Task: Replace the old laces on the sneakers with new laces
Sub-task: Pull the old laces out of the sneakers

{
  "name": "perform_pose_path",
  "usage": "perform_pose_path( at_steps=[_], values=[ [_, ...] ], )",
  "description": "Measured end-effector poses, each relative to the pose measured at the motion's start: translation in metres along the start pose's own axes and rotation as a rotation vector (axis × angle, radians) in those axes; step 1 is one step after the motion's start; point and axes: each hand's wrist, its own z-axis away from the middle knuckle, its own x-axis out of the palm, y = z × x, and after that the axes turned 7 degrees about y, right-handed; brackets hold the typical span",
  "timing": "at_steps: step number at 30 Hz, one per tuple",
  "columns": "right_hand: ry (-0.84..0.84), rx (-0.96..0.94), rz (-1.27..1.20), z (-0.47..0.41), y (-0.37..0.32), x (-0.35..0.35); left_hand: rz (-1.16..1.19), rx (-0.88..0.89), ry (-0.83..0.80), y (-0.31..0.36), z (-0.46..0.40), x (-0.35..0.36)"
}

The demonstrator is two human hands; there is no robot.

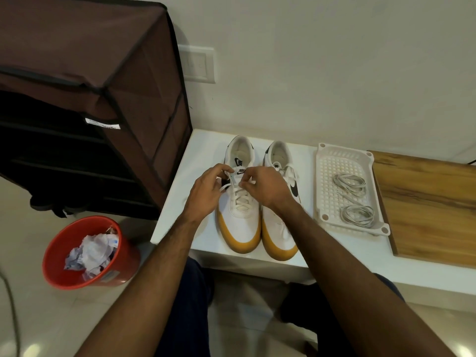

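White table (206, 235) holds both sneakers, toes toward me, with the tray (325, 161) of coiled new laces (356, 215) just to their right; the left sneaker (240, 222) is the one in hand, the right sneaker (277, 228) beside it looks laced as well. My left hand (206, 188) and right hand (265, 186) meet at the top eyelets, fingers curled and pinching the old lace (240, 202). Best to loosen one crossing at a time from the top down, not yank the whole length.
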Motion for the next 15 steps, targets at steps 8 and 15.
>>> perform_pose_path(
  at_steps=[8, 15],
  values=[
    [-0.004, 0.359, -1.295, 0.027, 0.019, -0.005, 0.014, 0.027, -0.007, -0.008, -0.009, 0.001],
    [-0.011, 0.086, -0.509, -0.004, 0.011, -0.010, 0.033, 0.021, -0.068, -0.014, -0.036, 0.002]
  ],
)
